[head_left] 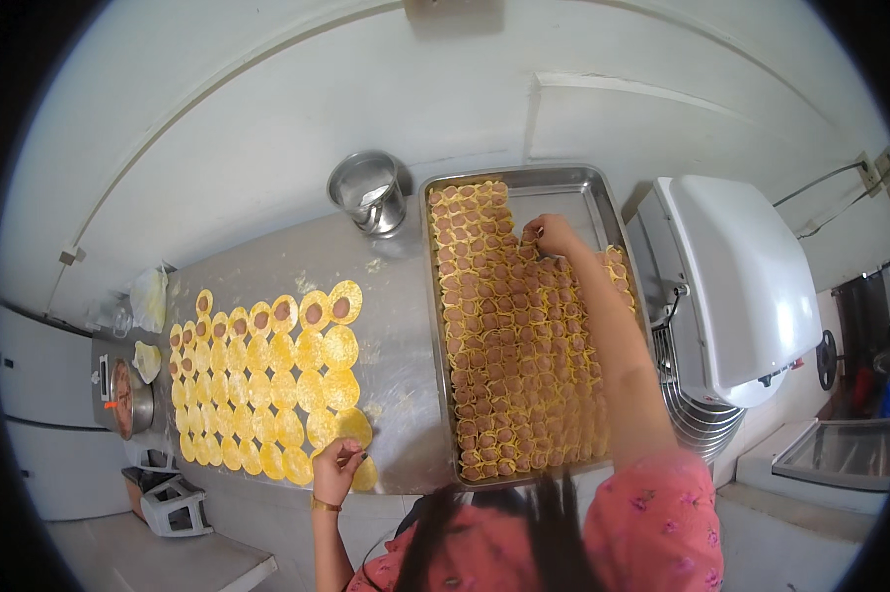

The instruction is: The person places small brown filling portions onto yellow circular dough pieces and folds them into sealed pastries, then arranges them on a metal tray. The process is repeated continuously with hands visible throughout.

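Observation:
A deep metal tray (603, 202) holds rows of small open-topped dumplings (504, 335), yellow wrappers around brown filling. Over the ragged far end of these rows is my right hand (554, 237), its fingers pinched together; whatever they hold is hidden. My left hand (336, 466), fingers also closed in a pinch, hovers at the near right corner of a grid of round yellow wrappers (297, 390) on the metal table. I cannot make out anything between its fingers. Lumps of brown filling (315, 313) sit on wrappers along the far row and the left side.
A metal pot (371, 192) with a utensil stands behind the wrappers by the wall. Left of the table is a bowl of brown filling (124, 395). A white machine (741, 286) with a wire guard stands right of the tray. A white stool (176, 505) is at lower left.

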A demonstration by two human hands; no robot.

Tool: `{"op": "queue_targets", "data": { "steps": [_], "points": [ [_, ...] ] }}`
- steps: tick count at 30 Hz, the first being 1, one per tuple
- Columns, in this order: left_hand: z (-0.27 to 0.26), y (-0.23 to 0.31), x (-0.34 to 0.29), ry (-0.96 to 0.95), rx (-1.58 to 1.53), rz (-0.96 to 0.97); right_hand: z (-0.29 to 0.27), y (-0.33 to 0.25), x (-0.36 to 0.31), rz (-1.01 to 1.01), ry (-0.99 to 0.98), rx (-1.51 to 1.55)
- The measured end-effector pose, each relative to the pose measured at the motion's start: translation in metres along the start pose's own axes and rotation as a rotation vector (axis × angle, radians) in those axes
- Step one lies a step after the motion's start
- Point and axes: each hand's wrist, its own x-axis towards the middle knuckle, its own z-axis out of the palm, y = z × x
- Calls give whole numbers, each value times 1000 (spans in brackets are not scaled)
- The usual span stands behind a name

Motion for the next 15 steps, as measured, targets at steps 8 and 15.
{"op": "queue_targets", "data": {
  "steps": [8, 15],
  "points": [
    [14, 12, 6, -63, 28, 13, 4, 14, 6, -129, -48, -16],
    [12, 9, 12, -101, 32, 51, 4, 24, 12, -223, -80, 11]
  ]
}}
